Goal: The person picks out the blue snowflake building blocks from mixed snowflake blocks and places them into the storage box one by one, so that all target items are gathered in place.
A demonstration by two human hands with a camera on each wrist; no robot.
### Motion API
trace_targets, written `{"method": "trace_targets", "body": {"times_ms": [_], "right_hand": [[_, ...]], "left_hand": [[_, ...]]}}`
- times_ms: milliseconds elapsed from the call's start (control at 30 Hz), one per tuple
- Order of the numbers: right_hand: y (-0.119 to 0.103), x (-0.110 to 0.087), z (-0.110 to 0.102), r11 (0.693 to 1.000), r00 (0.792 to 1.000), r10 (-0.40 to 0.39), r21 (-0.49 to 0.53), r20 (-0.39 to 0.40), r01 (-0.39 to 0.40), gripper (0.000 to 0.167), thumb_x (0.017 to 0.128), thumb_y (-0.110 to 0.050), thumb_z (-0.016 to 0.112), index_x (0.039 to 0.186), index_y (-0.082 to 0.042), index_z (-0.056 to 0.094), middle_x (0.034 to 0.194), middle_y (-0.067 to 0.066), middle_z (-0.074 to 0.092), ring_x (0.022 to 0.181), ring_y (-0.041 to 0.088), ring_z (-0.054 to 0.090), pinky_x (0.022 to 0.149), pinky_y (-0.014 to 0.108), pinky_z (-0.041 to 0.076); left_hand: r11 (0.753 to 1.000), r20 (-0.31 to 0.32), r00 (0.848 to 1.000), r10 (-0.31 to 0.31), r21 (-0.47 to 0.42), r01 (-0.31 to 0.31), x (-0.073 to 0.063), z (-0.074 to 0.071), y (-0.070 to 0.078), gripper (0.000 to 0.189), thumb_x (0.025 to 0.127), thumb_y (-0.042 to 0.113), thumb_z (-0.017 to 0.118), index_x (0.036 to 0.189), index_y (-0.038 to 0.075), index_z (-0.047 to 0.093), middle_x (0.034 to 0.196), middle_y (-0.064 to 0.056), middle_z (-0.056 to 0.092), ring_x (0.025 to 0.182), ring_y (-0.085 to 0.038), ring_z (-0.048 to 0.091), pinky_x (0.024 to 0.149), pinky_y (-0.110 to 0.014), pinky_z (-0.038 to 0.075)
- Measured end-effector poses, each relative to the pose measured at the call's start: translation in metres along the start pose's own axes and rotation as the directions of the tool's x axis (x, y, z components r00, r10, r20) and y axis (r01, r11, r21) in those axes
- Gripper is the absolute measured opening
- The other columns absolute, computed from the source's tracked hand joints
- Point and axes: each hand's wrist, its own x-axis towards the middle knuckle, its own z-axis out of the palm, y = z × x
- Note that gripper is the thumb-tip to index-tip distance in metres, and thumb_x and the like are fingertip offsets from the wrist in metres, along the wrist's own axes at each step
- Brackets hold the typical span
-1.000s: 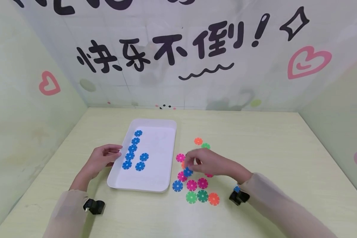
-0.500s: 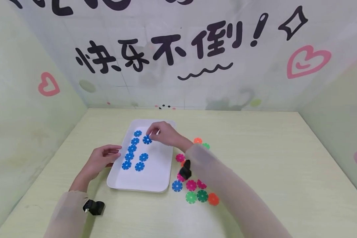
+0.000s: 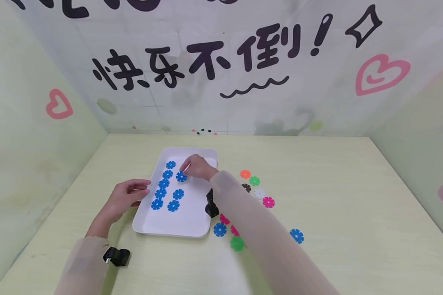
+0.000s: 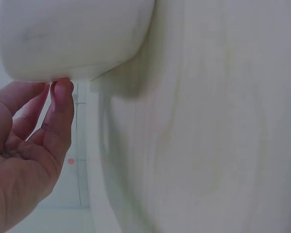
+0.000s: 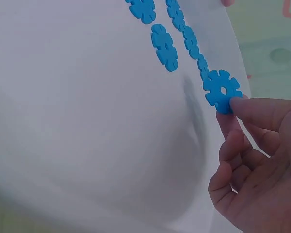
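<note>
My right hand [image 3: 197,166] is over the far part of a white tray [image 3: 192,223], pinching a blue notched disc [image 5: 218,87] between thumb and finger. In the head view, blue notched discs [image 3: 164,183] form a line of several along the tray's left side. Two more blue discs [image 3: 178,194] lie to the right of that line, nearer me than the held one. At the tray's left wall, my left hand [image 3: 127,194] rests its fingertips [image 4: 63,85] against the outside, with the fingers loosely bent.
Right of the tray, loose discs in several colours lie on the table [image 3: 336,184], among them an orange disc [image 3: 245,174], a white disc [image 3: 259,194] and a blue disc [image 3: 297,236]. My right sleeve [image 3: 262,237] hides some. A patterned wall [image 3: 206,114] stands behind.
My right hand picked up a blue disc from the loose group and carried it left over the tray, then slightly lower there. The left hand stays at the tray's side.
</note>
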Motion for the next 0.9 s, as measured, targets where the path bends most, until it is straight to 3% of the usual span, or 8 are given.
{"method": "trace_targets", "body": {"times_ms": [167, 567, 900], "right_hand": [[0.008, 0.002, 0.004, 0.995, 0.996, 0.090, 0.049, 0.005, -0.090, 0.016, 0.088, -0.011, 0.062, 0.100, -0.007, 0.070, 0.097, 0.003, 0.062, 0.081, 0.015, 0.053, 0.071, 0.021, 0.045], [0.007, 0.001, 0.006, 0.991, 0.991, 0.133, 0.027, -0.002, -0.133, 0.012, 0.084, -0.009, 0.065, 0.094, -0.006, 0.072, 0.082, 0.002, 0.067, 0.077, 0.013, 0.053, 0.066, 0.020, 0.040], [0.014, 0.009, 0.014, 0.990, 0.991, 0.129, 0.056, -0.027, -0.128, 0.009, 0.082, -0.010, 0.068, 0.090, -0.007, 0.072, 0.080, 0.000, 0.066, 0.084, 0.015, 0.056, 0.084, 0.029, 0.044]], "left_hand": [[1.000, 0.015, 1.000, 0.001, 0.011, -0.001, 0.001, -0.001, 0.002, 0.047, 0.089, 0.026, 0.061, 0.127, 0.002, 0.050, 0.113, -0.019, 0.054, 0.094, -0.026, 0.058, 0.074, -0.030, 0.053], [1.000, 0.025, 1.000, 0.005, 0.003, -0.006, 0.001, -0.001, 0.003, 0.046, 0.089, 0.024, 0.061, 0.127, 0.002, 0.050, 0.113, -0.019, 0.054, 0.094, -0.026, 0.057, 0.074, -0.030, 0.053], [1.000, 0.027, 1.000, 0.006, -0.011, -0.006, 0.002, -0.002, 0.001, 0.046, 0.089, 0.024, 0.061, 0.127, 0.001, 0.050, 0.112, -0.019, 0.054, 0.093, -0.025, 0.058, 0.073, -0.031, 0.054]]}}
